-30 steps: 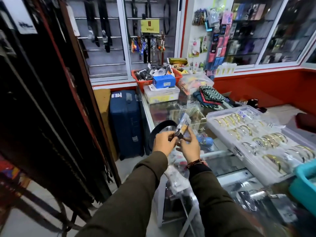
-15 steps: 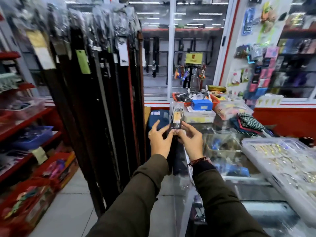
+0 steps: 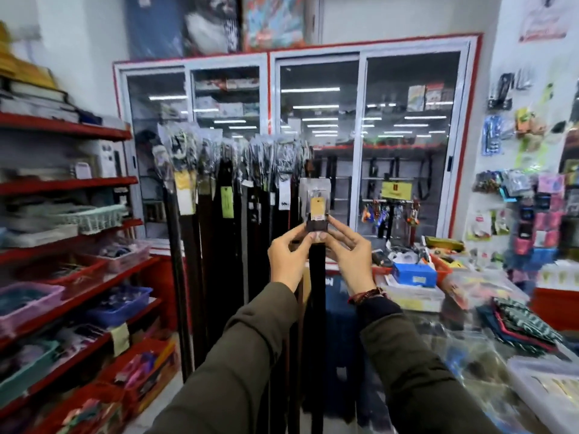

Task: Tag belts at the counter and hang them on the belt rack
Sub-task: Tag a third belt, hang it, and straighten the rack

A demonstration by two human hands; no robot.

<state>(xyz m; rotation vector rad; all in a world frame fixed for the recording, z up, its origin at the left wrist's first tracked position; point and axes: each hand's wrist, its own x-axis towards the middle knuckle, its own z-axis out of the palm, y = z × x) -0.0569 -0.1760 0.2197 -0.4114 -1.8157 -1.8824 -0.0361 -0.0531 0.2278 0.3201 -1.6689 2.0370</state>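
A dark belt (image 3: 317, 277) hangs straight down from both my hands, its buckle end sealed in clear plastic with a yellow tag (image 3: 317, 205) on it. My left hand (image 3: 289, 255) pinches the belt's top from the left and my right hand (image 3: 347, 255) pinches it from the right, at chest height. Right behind it stands the belt rack (image 3: 232, 151), crowded with several dark hanging belts in plastic sleeves with paper tags. The held belt's top sits at the rack's right end, a little below the row of hooks.
Red shelves (image 3: 69, 183) with baskets and boxes run along the left. The glass counter (image 3: 470, 343) is at the right, carrying a blue box (image 3: 413, 274), a red basket and folded cloth. Glass-door cabinets (image 3: 360, 136) fill the back wall; accessories hang on the right wall.
My hands have lifted the belt from the counter up to the rack's height, and my view has swung up and left toward the rack. The belt now hangs full length.
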